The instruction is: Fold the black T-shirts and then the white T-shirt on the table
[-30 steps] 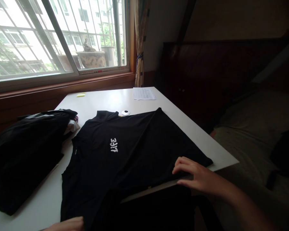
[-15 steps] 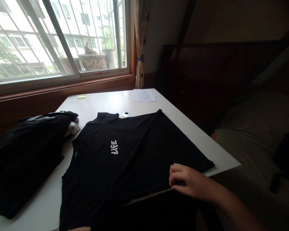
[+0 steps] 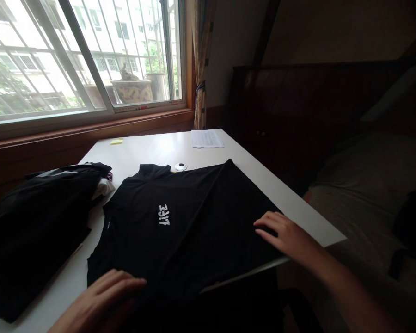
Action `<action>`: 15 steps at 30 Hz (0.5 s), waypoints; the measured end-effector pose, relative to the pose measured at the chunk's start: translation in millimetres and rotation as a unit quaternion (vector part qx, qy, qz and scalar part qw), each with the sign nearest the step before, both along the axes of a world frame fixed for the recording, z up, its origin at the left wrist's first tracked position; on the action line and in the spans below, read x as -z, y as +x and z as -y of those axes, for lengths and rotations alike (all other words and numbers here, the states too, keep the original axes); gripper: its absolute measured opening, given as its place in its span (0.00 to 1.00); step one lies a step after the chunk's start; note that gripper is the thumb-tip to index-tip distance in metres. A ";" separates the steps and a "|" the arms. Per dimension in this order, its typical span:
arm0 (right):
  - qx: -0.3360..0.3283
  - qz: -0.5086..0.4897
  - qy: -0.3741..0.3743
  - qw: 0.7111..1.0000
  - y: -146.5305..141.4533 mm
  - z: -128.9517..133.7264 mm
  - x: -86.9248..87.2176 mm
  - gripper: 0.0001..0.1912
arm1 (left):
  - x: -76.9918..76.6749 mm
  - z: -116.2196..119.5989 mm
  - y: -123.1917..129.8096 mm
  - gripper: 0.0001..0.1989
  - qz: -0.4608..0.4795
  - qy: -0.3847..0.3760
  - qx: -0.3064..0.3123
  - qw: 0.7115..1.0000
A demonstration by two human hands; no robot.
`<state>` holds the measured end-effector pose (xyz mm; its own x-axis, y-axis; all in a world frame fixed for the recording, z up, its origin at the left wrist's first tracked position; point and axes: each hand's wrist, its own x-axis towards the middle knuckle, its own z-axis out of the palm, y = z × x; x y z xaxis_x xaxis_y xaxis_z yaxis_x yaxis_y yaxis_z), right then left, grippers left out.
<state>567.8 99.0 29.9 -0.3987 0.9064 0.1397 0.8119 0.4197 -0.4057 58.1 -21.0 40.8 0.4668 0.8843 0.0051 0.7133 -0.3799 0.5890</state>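
A black T-shirt [image 3: 194,222] with white "LIFE" lettering lies spread over the white table [image 3: 152,145], its collar toward the left. A long diagonal crease runs across the body of the shirt. My left hand [image 3: 106,296] is over the near sleeve side, fingers stretched out and holding nothing. At the hem end on the right is my right hand [image 3: 280,231], its fingers extended and apart over the black cloth. Whether either palm presses on the fabric is hard to tell in the dark.
A heap of dark clothes [image 3: 38,231] covers the table's left side. Beyond the shirt are a small round white-and-black object [image 3: 180,167], papers [image 3: 208,138] and a yellow sticky note [image 3: 117,141]. A barred window [image 3: 90,60] and a tied curtain [image 3: 200,92] stand behind.
My left hand has risen into view from the bottom edge onto the shirt. My right hand has moved right and away from me, its curled fingers now opened.
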 end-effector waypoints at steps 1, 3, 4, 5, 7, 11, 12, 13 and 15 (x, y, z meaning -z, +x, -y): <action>0.047 0.002 0.034 0.998 14.6 -7.9 5.7 0.11 | 0.4 -7.4 -9.1 0.15 -0.016 0.058 -0.042 0.997; 0.116 0.001 0.082 0.990 44.2 -23.9 19.3 0.15 | 5.6 -24.7 -29.2 0.17 -0.045 0.150 -0.092 0.983; 0.142 -0.003 0.088 0.986 57.3 -31.2 26.3 0.18 | 9.9 -34.1 -39.2 0.18 -0.062 0.173 -0.112 0.977; 0.167 -0.012 0.082 0.982 68.2 -37.9 33.0 0.19 | 15.1 -43.7 -48.6 0.19 -0.075 0.188 -0.126 0.971; 0.185 -0.031 0.054 0.981 81.9 -48.7 43.6 0.21 | 25.9 -62.8 -63.6 0.21 -0.091 0.190 -0.136 0.968; 0.189 -0.051 0.031 0.980 82.6 -63.3 52.1 0.21 | 39.8 -98.0 -75.1 0.23 -0.110 0.190 -0.123 0.968; 0.198 -0.052 0.034 0.978 80.0 -66.0 52.3 0.21 | 41.2 -106.0 -74.6 0.23 -0.121 0.194 -0.120 0.966; 0.209 -0.054 0.036 0.976 77.1 -68.2 52.2 0.21 | 42.3 -113.7 -73.2 0.23 -0.134 0.201 -0.119 0.963; 0.229 -0.056 0.027 0.971 71.5 -71.1 51.3 0.20 | 44.5 -128.1 -68.4 0.24 -0.158 0.219 -0.118 0.955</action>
